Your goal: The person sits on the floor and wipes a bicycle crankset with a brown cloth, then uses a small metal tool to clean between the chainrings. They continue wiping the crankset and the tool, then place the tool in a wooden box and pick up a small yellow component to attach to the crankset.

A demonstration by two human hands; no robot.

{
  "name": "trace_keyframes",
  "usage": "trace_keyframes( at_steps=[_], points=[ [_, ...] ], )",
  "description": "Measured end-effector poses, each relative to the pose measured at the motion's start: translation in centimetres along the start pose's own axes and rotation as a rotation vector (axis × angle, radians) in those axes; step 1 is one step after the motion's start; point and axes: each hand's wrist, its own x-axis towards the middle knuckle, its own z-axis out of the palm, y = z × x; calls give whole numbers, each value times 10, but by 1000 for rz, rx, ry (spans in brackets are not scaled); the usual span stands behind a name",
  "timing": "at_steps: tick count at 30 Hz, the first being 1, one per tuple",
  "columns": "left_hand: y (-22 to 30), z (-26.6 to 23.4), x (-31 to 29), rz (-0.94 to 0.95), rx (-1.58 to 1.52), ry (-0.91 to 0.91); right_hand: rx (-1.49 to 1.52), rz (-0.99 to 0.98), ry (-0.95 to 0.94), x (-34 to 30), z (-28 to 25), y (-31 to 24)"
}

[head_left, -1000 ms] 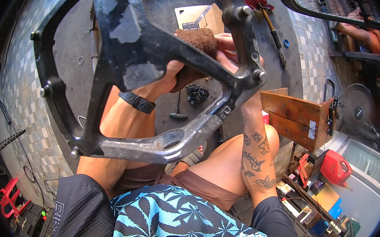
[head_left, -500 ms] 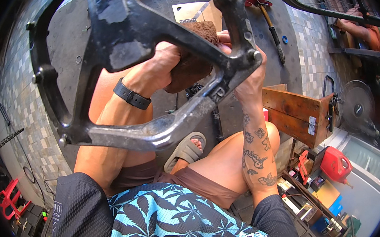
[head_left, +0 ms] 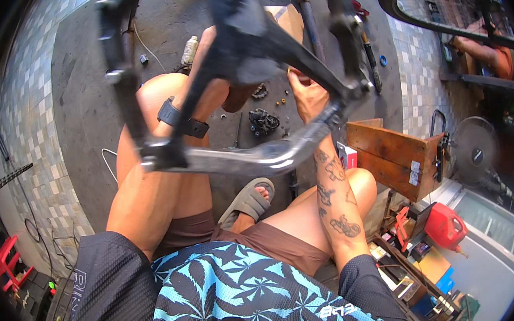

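Note:
A black bicycle frame, worn to bare metal along its lower tube, fills the near view and is blurred. Behind it, my left hand is closed on a brown cloth; the frame hides most of its fingers. My right hand is apart from the cloth, thumb and fingers pinched together beside the frame's right arm. Something small and yellowish shows at its fingertips, too small to name. Below, on the dark mat, lie a black derailleur-like part, a toothed ring and small gold pieces.
A wooden box stands right of my right forearm. A spray can lies beyond my left knee. A bicycle wheel and another person are at upper right. A red jerrycan sits at lower right.
My right hand has come away from the brown cloth and nearer to me. The bicycle frame has shifted right and up in view, uncovering parts on the mat. More of the cloth is now hidden.

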Motion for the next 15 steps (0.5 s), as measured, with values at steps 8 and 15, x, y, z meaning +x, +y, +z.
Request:
trace_keyframes(
  at_steps=[8, 15],
  points=[
    [34, -58, -5, 159, -701, -38, -509, 32, -296, -41, 81, 160],
    [35, -102, -12, 115, -769, 152, -823, -124, -331, -35, 93, 125]
  ],
)
